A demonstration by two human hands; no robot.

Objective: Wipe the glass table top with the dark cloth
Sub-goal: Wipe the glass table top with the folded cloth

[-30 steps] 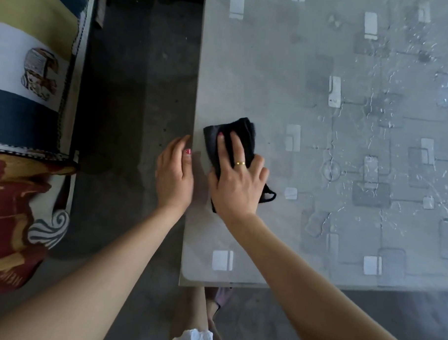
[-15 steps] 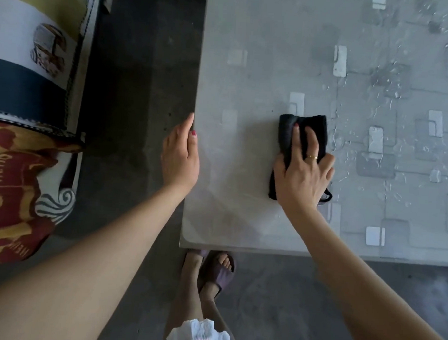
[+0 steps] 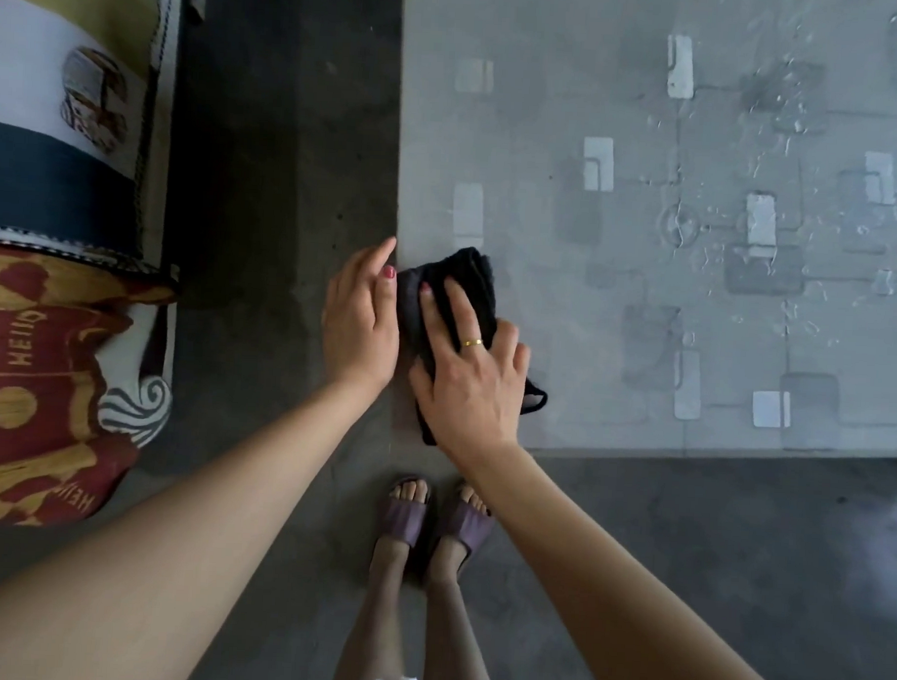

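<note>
cloth (image 3: 456,294) sits bunched at the near left corner of the glass table top (image 3: 626,116), and we see the right hand (image 3: 468,379) spread flat on it, fingers open, pressing rather than gripping. the left hand (image 3: 359,325) rests open at the table's left edge, just beside the cloth, holding nothing. water beads (image 3: 786,97) lie well off to the right. to wipe well, we judge we should keep the palm flat, press evenly, and overlap long passes toward that wet patch.
</note>
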